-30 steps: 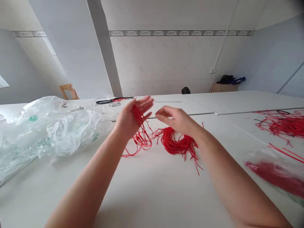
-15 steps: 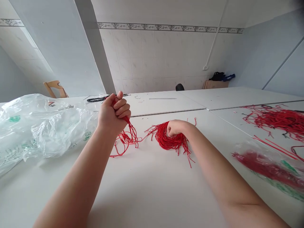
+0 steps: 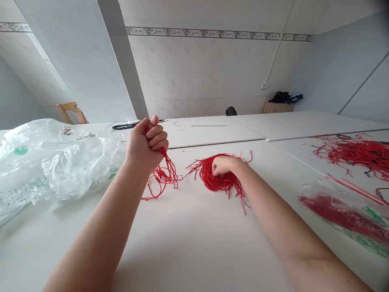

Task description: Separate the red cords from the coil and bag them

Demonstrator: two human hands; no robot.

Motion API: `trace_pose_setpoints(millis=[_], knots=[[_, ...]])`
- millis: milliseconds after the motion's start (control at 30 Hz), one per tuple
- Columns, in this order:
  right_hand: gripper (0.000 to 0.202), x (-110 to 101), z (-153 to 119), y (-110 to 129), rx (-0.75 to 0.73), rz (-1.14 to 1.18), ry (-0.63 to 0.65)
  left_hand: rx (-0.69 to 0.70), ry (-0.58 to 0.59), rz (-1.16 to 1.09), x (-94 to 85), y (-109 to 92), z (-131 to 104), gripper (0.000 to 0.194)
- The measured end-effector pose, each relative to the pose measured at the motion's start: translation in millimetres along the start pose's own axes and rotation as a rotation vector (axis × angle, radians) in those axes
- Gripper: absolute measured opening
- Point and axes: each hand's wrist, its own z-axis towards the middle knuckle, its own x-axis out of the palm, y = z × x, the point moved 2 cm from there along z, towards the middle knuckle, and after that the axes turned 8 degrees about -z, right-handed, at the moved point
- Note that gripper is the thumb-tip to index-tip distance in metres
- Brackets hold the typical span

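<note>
My left hand [image 3: 148, 144] is raised above the table, its fingers wrapped round a bunch of thin red cords [image 3: 170, 168]. The cords' loops and loose ends hang below the fist and trail on the white tabletop. Farther right, my right hand [image 3: 223, 165] rests on a coiled pile of red cords [image 3: 209, 180] with its fingers curled down. Its fingertips are hidden, so what they grip does not show. A thin red strand runs between the hanging bunch and the pile.
Crumpled clear plastic bags [image 3: 67, 162] cover the left side. On the right are a loose heap of red cords [image 3: 361, 154] and a clear bag of red cords [image 3: 343, 215]. Black cords [image 3: 123, 126] and a thin pale strip [image 3: 209, 125] lie toward the back.
My right hand has shifted slightly left on the pile, and more cord shows above its wrist. My left hand keeps its hold, almost still.
</note>
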Motion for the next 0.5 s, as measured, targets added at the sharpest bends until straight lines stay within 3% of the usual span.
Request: trace_pose_setpoints(millis=[233,400,500], knots=[[0.005,-13.4,-4.6,-25.3,-0.065,0.130,-0.028,-0.003,0.009,-0.005,-1.9,-0.6,1.4,0.038],[0.007,-13.8,-7.2,-25.4,-0.140,0.218,0.030,-0.006,0.004,0.010,-2.7,0.8,2.4,0.039],[0.007,-13.0,-6.6,-22.8,-0.107,0.196,0.014,-0.010,0.009,0.014,-3.6,1.2,3.2,0.039]])
